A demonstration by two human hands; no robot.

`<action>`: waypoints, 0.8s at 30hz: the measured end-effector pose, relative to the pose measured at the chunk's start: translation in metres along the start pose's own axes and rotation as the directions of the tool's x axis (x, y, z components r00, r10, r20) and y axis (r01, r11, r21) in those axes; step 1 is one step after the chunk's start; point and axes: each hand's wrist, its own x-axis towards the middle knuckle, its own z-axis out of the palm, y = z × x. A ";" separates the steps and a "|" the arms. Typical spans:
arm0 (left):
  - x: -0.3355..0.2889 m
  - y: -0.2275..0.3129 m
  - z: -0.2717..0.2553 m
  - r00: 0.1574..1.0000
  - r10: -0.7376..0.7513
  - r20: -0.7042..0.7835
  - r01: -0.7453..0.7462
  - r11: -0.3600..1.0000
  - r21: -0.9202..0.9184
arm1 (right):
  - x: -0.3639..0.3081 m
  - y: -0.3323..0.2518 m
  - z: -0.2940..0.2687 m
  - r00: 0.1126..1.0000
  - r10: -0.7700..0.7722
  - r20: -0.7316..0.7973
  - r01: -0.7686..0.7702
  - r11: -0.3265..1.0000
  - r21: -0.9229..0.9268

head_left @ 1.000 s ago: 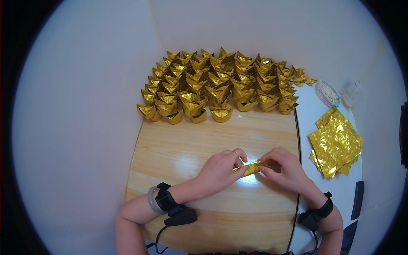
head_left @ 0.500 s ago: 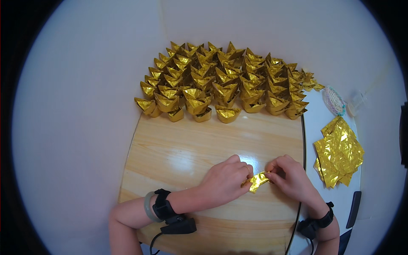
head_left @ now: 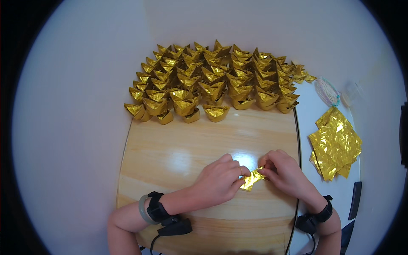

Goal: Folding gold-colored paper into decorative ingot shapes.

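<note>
A small piece of shiny gold foil paper (head_left: 252, 179), partly folded, is stretched between my two hands just above the wooden table (head_left: 170, 140). My left hand (head_left: 220, 178) pinches its left end, the fingers curled with the knuckles up. At the other end my right hand (head_left: 284, 173) grips the foil between thumb and fingertips. The fingers cover both ends, so the folds there are hidden. Beyond my hands stand several rows of folded gold paper ingots (head_left: 216, 112), boat-shaped with pointed tips.
On the white surface (head_left: 304, 123) to the right lies a stack of gold foil sheets (head_left: 338, 144). Behind it are a pale woven item with turquoise edging (head_left: 327, 92) and a clear cup (head_left: 351, 94). Walls rise at the left, back and right.
The view has shifted slightly, moving everything a little to the left. Between my hands, more of the foil's bright face shows; both hands keep their grip on it.
</note>
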 end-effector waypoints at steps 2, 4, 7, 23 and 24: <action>0.001 0.002 -0.004 0.999 0.047 -0.015 -0.046 0.996 0.082 | -0.001 0.003 0.001 1.000 -0.012 0.001 0.012 0.999 -0.031; 0.003 0.003 -0.008 0.995 0.097 -0.028 -0.091 0.982 0.168 | -0.001 0.007 0.003 0.989 -0.144 -0.013 0.139 0.974 -0.178; 0.007 -0.004 -0.005 0.965 0.262 -0.006 -0.248 0.919 0.305 | -0.002 0.005 0.002 0.985 -0.171 0.002 0.167 0.956 -0.242; 0.009 0.004 -0.006 0.940 0.309 0.146 -0.339 0.897 0.283 | -0.007 0.030 -0.024 0.996 -0.015 -0.093 -0.013 0.957 -0.289; 0.008 0.005 -0.006 0.944 0.301 0.139 -0.329 0.902 0.279 | -0.007 0.031 -0.025 0.993 -0.085 -0.077 0.065 0.969 -0.239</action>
